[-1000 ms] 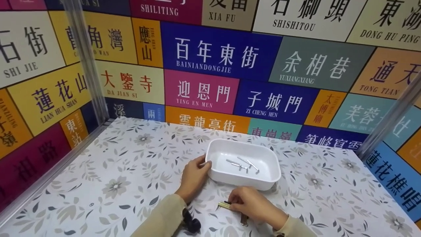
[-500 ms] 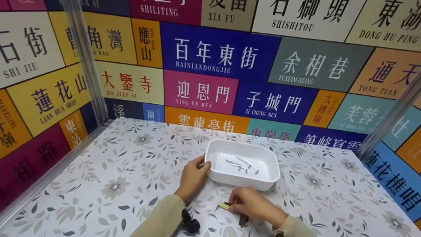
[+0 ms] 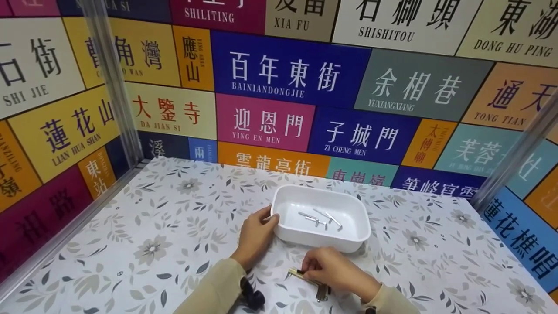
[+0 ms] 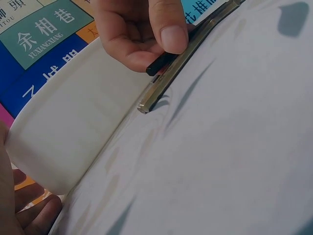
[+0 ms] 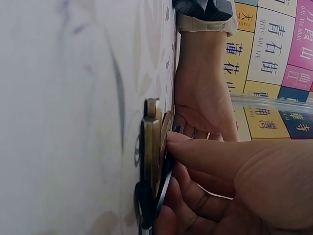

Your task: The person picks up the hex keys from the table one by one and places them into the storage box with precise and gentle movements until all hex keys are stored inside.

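Observation:
A white plastic tub [image 3: 322, 237] stands mid-table with several small silver L-shaped rods [image 3: 330, 219], like hex keys, lying in it. My left hand [image 3: 257, 235] holds the tub's left end, thumb at the rim and fingers against the outer wall, as the left wrist view shows too. In front of the tub my right hand [image 3: 333, 270] pinches a thin black piece [image 4: 160, 63] between thumb and fingers. This piece lies along a brass-coloured bundle of slim metal bars [image 5: 152, 147] low over the cloth; I cannot tell what tool it is. The palm hides part of the bundle.
A floral cloth [image 3: 152, 248] covers the table. Panels with street names [image 3: 287, 65] rise behind and to both sides. Clear corner strips [image 3: 117, 100] stand at the left and right. A black device [image 3: 253, 294] sits at my left sleeve.
The brass-coloured bundle has shifted slightly under my right fingers, and more of its length shows toward the table's front. My left hand and the tub stay in place.

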A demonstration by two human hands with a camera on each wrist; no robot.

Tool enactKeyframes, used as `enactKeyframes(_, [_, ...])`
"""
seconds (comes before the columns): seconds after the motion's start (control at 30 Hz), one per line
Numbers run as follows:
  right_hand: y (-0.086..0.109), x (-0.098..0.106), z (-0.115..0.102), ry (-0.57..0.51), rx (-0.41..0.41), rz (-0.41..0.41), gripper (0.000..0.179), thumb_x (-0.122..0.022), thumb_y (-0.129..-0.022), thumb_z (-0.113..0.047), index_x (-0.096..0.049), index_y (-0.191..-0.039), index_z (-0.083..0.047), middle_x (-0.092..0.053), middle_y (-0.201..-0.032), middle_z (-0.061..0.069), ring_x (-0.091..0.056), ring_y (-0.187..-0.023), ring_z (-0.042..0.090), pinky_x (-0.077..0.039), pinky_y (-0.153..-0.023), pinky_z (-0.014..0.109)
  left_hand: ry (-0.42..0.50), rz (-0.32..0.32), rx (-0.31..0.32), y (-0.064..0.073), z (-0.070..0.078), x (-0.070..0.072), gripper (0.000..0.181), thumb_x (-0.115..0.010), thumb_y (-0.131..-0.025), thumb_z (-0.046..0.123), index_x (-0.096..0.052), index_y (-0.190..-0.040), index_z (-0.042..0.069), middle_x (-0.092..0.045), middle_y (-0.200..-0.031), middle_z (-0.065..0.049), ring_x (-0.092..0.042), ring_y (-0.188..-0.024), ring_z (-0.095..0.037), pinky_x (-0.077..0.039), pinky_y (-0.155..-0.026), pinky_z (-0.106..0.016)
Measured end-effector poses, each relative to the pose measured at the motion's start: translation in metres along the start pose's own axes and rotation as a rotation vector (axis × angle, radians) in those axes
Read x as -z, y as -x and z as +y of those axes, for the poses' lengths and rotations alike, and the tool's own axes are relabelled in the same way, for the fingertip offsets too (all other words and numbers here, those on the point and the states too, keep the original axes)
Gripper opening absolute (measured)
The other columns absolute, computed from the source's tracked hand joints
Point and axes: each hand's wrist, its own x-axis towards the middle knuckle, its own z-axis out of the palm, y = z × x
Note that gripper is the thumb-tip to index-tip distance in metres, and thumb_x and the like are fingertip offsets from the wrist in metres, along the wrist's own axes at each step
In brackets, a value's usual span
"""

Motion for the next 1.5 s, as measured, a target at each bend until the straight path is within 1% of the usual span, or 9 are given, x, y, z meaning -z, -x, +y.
enactKeyframes(0.13, [0.0,0.0,-0.002,0.013,0.032,0.014,0.008,-0.078,-0.081,-0.008,-0.07,-0.083,-0.006,-0.069,-0.071,0.001,-0.05,-0.062,-0.007,-0.046,-0.058,0.016,0.001,0.014,-0.008,0.0,-0.001,0.0,0.046,-0.064,-0.093,0.033,-0.066,-0.134,0.011,-0.074,-0.123,-0.007,-0.073,-0.11,-0.02,-0.053,-0.103,-0.04])
enactKeyframes(0.33, [0.0,0.006,-0.012,0.026,0.061,0.01,0.007,-0.074,-0.086,-0.01,-0.068,-0.086,-0.007,-0.069,-0.074,0.001,-0.051,-0.066,-0.007,-0.046,-0.063,0.017,0.005,0.031,-0.006,-0.001,0.0,0.002,0.047,-0.064,-0.092,0.033,-0.066,-0.133,0.012,-0.074,-0.123,-0.008,-0.073,-0.11,-0.02,-0.053,-0.102,-0.04])
enactKeyframes(0.53, [0.004,0.025,-0.024,-0.012,0.073,-0.017,0.005,-0.069,-0.093,-0.011,-0.068,-0.093,-0.006,-0.07,-0.083,0.004,-0.055,-0.073,-0.005,-0.049,-0.069,0.019,0.041,0.009,-0.013,-0.001,-0.001,0.001,0.048,-0.064,-0.093,0.033,-0.065,-0.135,0.009,-0.072,-0.128,-0.009,-0.071,-0.114,-0.022,-0.053,-0.104,-0.04])
enactKeyframes(0.7, [0.003,0.046,-0.027,-0.006,0.067,-0.012,0.01,-0.067,-0.095,-0.013,-0.068,-0.096,-0.004,-0.07,-0.084,0.005,-0.055,-0.073,-0.002,-0.049,-0.068,0.02,0.046,-0.002,-0.02,-0.002,-0.002,-0.001,0.047,-0.064,-0.094,0.032,-0.065,-0.135,0.009,-0.071,-0.129,-0.01,-0.072,-0.114,-0.023,-0.053,-0.104,-0.04])
enactKeyframes(0.83, [-0.005,0.063,-0.026,0.042,0.073,0.004,0.011,-0.066,-0.095,-0.014,-0.068,-0.097,-0.003,-0.071,-0.084,0.008,-0.056,-0.074,-0.002,-0.05,-0.07,0.021,0.034,0.005,-0.02,-0.003,-0.002,0.0,0.046,-0.064,-0.093,0.032,-0.066,-0.134,0.01,-0.072,-0.128,-0.009,-0.072,-0.113,-0.022,-0.052,-0.105,-0.04])
enactKeyframes(1.0, [-0.019,0.083,-0.024,0.109,0.052,0.028,0.009,-0.065,-0.095,-0.012,-0.068,-0.097,-0.003,-0.07,-0.081,0.007,-0.054,-0.071,0.001,-0.048,-0.07,0.022,0.015,0.006,-0.021,-0.002,-0.001,0.001,0.047,-0.063,-0.093,0.033,-0.065,-0.134,0.011,-0.072,-0.128,-0.008,-0.072,-0.113,-0.022,-0.053,-0.104,-0.04])
enactKeyframes(1.1, [-0.029,0.092,-0.02,0.158,0.057,0.027,0.009,-0.063,-0.096,-0.01,-0.068,-0.097,-0.003,-0.07,-0.082,0.007,-0.053,-0.07,0.002,-0.047,-0.069,0.023,0.008,0.007,-0.011,-0.001,-0.001,0.001,0.049,-0.063,-0.093,0.035,-0.065,-0.135,0.011,-0.071,-0.129,-0.008,-0.072,-0.113,-0.022,-0.053,-0.104,-0.039])
enactKeyframes(1.23, [-0.042,0.1,-0.011,0.203,0.064,-0.004,0.011,-0.061,-0.098,-0.01,-0.068,-0.102,-0.002,-0.072,-0.088,0.01,-0.054,-0.073,0.004,-0.048,-0.071,0.026,0.014,0.002,0.013,0.0,-0.001,0.001,0.05,-0.063,-0.093,0.035,-0.063,-0.137,0.01,-0.07,-0.132,-0.009,-0.07,-0.116,-0.023,-0.052,-0.105,-0.039])
enactKeyframes(1.5, [-0.059,0.11,0.009,0.212,0.028,-0.076,0.018,-0.058,-0.098,-0.006,-0.068,-0.11,0.001,-0.073,-0.097,0.014,-0.057,-0.077,0.008,-0.052,-0.078,0.03,0.02,-0.002,0.025,0.0,0.0,-0.001,0.049,-0.064,-0.093,0.034,-0.063,-0.137,0.012,-0.069,-0.133,-0.008,-0.07,-0.117,-0.023,-0.051,-0.107,-0.04])
